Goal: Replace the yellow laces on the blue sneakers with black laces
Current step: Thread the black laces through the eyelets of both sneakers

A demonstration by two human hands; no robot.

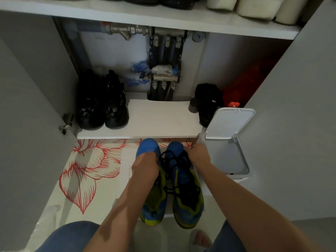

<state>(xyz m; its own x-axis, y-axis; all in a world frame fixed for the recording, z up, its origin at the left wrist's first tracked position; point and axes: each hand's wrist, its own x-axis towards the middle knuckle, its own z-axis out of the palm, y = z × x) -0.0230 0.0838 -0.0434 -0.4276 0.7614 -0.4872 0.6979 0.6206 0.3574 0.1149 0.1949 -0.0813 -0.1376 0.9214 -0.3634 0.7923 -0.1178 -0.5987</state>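
A person's left hand point(145, 165) and right hand point(197, 154) each clamp their grip on the blue sneakers point(187, 179), threaded with black laces point(174, 160), standing side by side on the floor near a low cupboard shelf point(154, 122).

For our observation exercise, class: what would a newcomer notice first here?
The blue sneakers with black laces, low in the middle on a red-flowered mat, with the left hand and right hand on them. Next, black shoes on the shelf at left and a white bin, lid open, at right.
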